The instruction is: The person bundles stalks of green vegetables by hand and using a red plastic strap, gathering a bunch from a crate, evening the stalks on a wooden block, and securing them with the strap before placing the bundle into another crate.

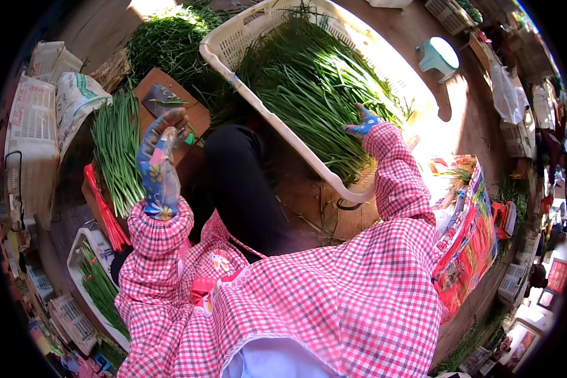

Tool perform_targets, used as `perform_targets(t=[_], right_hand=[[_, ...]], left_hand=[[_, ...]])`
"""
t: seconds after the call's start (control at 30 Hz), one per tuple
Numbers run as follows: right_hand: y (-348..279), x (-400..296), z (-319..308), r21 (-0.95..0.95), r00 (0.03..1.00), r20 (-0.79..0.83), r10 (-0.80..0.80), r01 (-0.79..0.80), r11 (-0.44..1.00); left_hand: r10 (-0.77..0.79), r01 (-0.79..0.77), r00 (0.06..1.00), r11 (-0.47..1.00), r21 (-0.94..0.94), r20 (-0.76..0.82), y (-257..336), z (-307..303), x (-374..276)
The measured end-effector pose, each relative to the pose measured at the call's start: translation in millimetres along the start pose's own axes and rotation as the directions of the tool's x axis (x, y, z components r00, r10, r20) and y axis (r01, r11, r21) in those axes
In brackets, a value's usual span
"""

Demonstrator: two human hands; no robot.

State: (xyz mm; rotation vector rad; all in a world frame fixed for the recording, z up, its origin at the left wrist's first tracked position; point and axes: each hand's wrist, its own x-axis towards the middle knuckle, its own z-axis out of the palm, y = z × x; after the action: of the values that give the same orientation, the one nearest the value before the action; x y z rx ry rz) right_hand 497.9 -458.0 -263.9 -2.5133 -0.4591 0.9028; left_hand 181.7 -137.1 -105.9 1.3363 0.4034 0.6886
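Note:
My left hand (160,163), in a blue flowered glove, is raised between a bunch of green chives (118,146) and a wooden board (151,87). Its fingers are bent and partly spread, with no object plain in them. A broad dark blade (163,100) lies on the board, with a few green leaves on it. My right hand (365,124), gloved alike, reaches over a large white plastic crate (288,134) and touches the loose chives (307,90) heaped inside, thumb and fingers apart. Whether it grips any stems I cannot tell.
Red ties (106,208) lie beside the bunch at left. Below them stands a white basket (78,264) with tied chives. More greens (170,42) are piled behind the board. A colourful bag (468,245) is at my right, a small stool (438,55) beyond the crate.

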Motion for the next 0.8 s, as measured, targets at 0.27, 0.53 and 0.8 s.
perform_targets(t=[0.27, 0.53, 0.8], right_hand=[[-51, -99, 55, -0.709, 0.985, 0.147, -0.089, 0.167, 0.685], [-53, -48, 71, -0.754, 0.975, 0.191, 0.113, 0.072, 0.653], [15, 31, 50, -0.401, 0.967, 0.243, -0.083, 0.177, 0.899]], left_hand=[[-0.138, 0.145, 0.989, 0.978, -0.15, 0.056, -39, 56, 2], [-0.17, 0.189, 0.98, 0.957, -0.222, 0.103, -54, 91, 6], [-0.419, 0.473, 0.881, 0.783, -0.403, 0.22, -68, 102, 1]])
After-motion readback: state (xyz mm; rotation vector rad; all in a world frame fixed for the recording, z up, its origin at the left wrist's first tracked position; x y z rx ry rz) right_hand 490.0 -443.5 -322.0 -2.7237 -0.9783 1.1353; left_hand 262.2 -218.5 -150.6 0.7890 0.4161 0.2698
